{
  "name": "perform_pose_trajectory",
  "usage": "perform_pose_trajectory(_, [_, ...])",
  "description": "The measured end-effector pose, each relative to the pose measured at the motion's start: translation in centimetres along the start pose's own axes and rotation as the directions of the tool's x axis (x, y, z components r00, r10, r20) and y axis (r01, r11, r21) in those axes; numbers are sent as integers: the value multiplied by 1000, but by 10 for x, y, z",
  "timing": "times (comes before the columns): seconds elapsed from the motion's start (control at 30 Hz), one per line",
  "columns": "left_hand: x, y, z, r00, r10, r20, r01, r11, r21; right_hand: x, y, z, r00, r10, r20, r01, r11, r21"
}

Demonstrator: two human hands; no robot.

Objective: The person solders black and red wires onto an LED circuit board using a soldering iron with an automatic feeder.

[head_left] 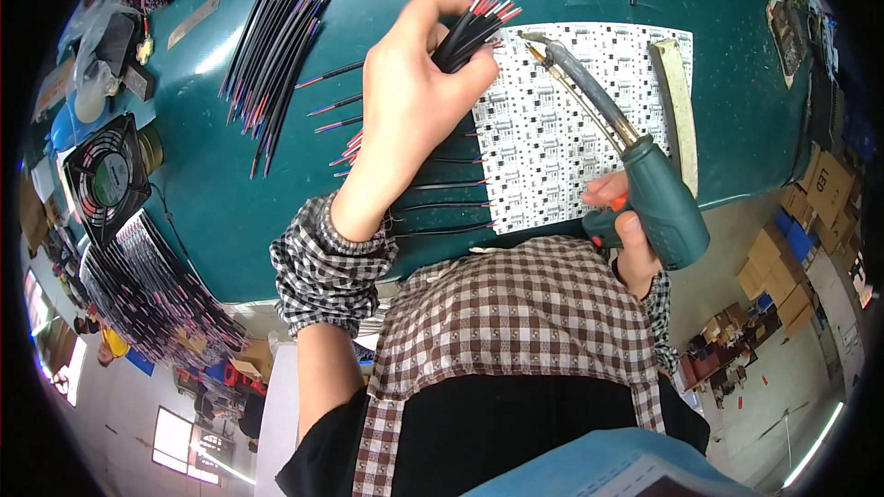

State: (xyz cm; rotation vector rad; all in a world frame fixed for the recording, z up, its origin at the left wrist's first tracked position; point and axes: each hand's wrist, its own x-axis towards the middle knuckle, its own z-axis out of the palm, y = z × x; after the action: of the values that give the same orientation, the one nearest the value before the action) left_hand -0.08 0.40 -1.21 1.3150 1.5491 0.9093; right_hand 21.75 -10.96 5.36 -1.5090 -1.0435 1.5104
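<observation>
Green tabletop point(737, 120) | wire bundle point(465, 41) | pinched by left hand point(416, 83) | ahead-left of right hand point(633, 244) | latter wrapped round soldering gun point(665, 207)

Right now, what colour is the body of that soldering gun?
Dark green; the body of the soldering gun shows best in the head view.

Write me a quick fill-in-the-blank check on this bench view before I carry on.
1. The left hand holds black wires whose inner leads show red and ____.
2. The soldering gun is in the person's ____ hand.
3. The black fan is toward the picture's ____ edge.

Missing words: white; right; left.
</observation>
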Motion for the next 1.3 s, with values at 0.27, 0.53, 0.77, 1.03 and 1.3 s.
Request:
perform_pose_trajectory(0.27, [3,3,-3,991,-99,85,98,995,14,-1,7,0,1000,-25,6,25,1000,0])
perform_pose_trajectory(0.53, [0,5,-4,990,-102,98,113,987,-115,-1,6,-1,1000,6,14,-6,1000,16])
perform_pose_trajectory(0.77, [3,14,-13,966,-208,153,223,971,-91,-1,4,-3,999,29,26,-29,1000,-2])
perform_pose_trajectory(1.03, [2,11,-7,991,-110,75,100,987,127,0,6,-4,998,8,57,-8,1000,-5])
perform_pose_trajectory(1.3, [-1,10,-1,994,-106,19,102,984,149,0,12,-2,998,-38,43,39,999,-10])
